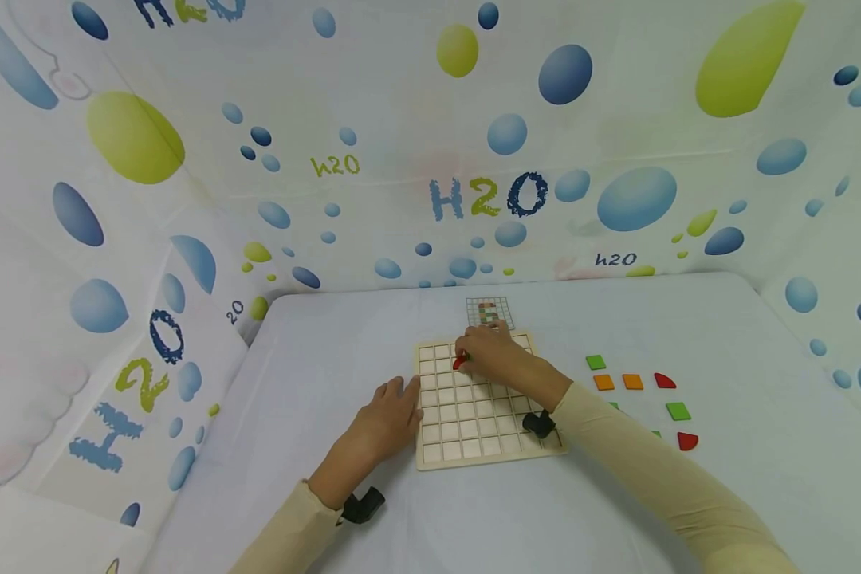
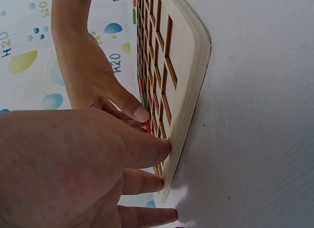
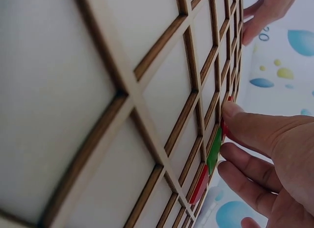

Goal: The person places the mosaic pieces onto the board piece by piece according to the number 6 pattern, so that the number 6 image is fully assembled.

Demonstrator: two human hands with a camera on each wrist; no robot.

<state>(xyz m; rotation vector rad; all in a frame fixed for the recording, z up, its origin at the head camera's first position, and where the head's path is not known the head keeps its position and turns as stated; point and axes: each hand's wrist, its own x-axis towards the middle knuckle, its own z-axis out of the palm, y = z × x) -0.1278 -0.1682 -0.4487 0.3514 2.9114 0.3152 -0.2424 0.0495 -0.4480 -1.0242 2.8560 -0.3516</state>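
Red piece (image 1: 458, 363) at 11 o'clock on wooden board (image 1: 450, 431), 9 o'clock from nearer right hand (image 1: 495, 353), thumb and fingertips pinching it; long axis hidden. Left hand (image 1: 386, 418) at piece's 8 o'clock, fingers loosely extended, touching board edge.

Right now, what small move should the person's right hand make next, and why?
Probably settle the small flat red piece into the beige wooden grid board: the right hand holds it there, beside a flat green piece, while the left hand touches the board's left edge. Whether the red piece sits flush is hidden.
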